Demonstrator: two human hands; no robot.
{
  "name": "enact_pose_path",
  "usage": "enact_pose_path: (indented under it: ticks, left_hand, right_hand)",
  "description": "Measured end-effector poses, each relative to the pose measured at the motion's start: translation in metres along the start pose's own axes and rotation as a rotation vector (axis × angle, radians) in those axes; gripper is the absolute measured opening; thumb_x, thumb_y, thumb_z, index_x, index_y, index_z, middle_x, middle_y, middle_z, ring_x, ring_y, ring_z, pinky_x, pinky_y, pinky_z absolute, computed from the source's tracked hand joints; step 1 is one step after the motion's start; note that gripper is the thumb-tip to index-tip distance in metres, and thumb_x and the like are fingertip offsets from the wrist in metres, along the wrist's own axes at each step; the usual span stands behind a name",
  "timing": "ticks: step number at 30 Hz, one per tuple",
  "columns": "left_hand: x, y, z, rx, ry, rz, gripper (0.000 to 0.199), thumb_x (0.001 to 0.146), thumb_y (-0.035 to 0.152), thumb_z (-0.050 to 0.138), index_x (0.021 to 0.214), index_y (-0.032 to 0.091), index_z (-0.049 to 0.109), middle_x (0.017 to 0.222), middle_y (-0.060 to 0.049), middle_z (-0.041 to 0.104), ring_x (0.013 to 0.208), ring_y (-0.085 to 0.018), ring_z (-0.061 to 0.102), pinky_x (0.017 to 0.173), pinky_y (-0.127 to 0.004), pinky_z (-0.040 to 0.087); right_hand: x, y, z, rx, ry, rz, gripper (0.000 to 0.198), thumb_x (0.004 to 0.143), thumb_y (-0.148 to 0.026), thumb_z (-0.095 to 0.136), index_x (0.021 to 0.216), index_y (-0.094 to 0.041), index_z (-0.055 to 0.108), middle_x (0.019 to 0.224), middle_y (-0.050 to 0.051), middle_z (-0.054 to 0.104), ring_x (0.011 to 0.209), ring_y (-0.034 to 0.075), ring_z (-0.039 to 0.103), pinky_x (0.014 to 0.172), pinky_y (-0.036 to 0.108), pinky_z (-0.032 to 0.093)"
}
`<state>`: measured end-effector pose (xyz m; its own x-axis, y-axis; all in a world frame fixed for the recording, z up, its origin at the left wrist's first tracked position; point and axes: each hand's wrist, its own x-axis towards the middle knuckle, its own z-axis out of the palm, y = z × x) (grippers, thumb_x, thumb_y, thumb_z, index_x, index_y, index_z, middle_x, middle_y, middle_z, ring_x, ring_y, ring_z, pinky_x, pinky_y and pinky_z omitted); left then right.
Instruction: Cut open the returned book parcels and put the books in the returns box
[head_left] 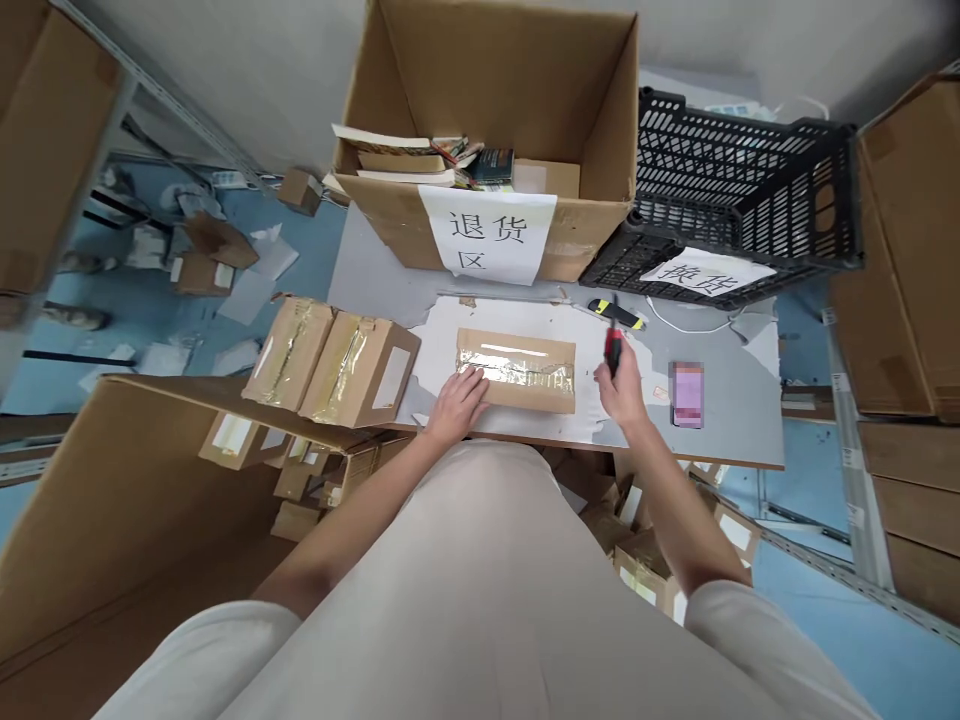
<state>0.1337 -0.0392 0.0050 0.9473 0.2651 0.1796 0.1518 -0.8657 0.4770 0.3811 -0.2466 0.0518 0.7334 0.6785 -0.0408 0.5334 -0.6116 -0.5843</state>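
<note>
A taped cardboard box lies on the worktable in front of me, clear shiny tape running along its top. My left hand rests on the box's left end, fingers stretched flat over the cardboard. To the right of the box, my right hand grips a red-and-black handled tool upright, apart from the box. The tool's thin dark tip points away from me; its exact kind is unclear. Just beyond it lies a yellow-and-black box cutter. Right of my right hand is a phone, its screen blurred.
Two taped boxes stand at the table's left edge. At the back are a large open carton holding books and a black plastic crate, both labelled with paper. Another big open carton stands left, and several small boxes lie below.
</note>
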Motion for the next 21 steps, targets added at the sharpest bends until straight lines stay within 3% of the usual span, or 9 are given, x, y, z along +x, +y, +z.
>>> enact_pose_path:
  ticks: [3, 5, 7, 12, 21]
  left_hand:
    - [-0.001, -0.004, 0.006, -0.027, -0.004, 0.021, 0.04, 0.094, 0.035, 0.045, 0.129, 0.017, 0.055, 0.133, -0.017, 0.057, 0.135, -0.027, 0.042, 0.109, -0.049, 0.036]
    - [-0.004, -0.005, 0.009, -0.034, 0.009, 0.031, 0.039, 0.095, 0.035, 0.045, 0.127, 0.016, 0.056, 0.132, -0.018, 0.057, 0.133, -0.027, 0.044, 0.108, -0.05, 0.036]
    - [-0.006, -0.006, 0.011, -0.042, 0.032, 0.04, 0.038, 0.094, 0.034, 0.046, 0.125, 0.016, 0.057, 0.131, -0.018, 0.058, 0.132, -0.027, 0.046, 0.108, -0.05, 0.038]
    - [-0.008, -0.006, 0.012, -0.051, 0.056, 0.049, 0.038, 0.094, 0.032, 0.047, 0.126, 0.016, 0.056, 0.132, -0.018, 0.057, 0.132, -0.026, 0.046, 0.107, -0.05, 0.039]
    - [-0.005, -0.007, 0.012, -0.101, 0.027, 0.033, 0.039, 0.094, 0.033, 0.045, 0.126, 0.014, 0.057, 0.129, -0.018, 0.06, 0.13, -0.028, 0.048, 0.106, -0.051, 0.039]
  right_hand:
    - [0.013, -0.06, -0.014, -0.066, -0.355, -0.336, 0.061, 0.094, -0.027, 0.035, 0.152, -0.025, 0.016, 0.138, 0.011, 0.049, 0.119, 0.026, 0.051, 0.094, 0.04, 0.044]
    - [0.02, -0.093, -0.008, -0.186, -0.551, -0.469, 0.057, 0.095, -0.026, 0.033, 0.15, -0.033, 0.021, 0.136, 0.007, 0.052, 0.117, 0.025, 0.054, 0.089, 0.037, 0.046]
    - [0.024, -0.113, 0.002, -0.341, -0.651, -0.538, 0.056, 0.096, -0.023, 0.033, 0.149, -0.038, 0.025, 0.133, 0.006, 0.055, 0.112, 0.025, 0.058, 0.084, 0.034, 0.046]
    - [0.025, -0.128, 0.018, -0.626, -0.71, -0.601, 0.061, 0.093, -0.015, 0.034, 0.149, -0.038, 0.023, 0.126, 0.009, 0.058, 0.099, 0.023, 0.064, 0.073, 0.031, 0.045]
    - [0.016, -0.142, 0.039, -0.811, -0.662, -0.577, 0.06, 0.096, -0.018, 0.029, 0.151, -0.037, 0.016, 0.123, 0.014, 0.058, 0.089, 0.024, 0.064, 0.066, 0.031, 0.043]
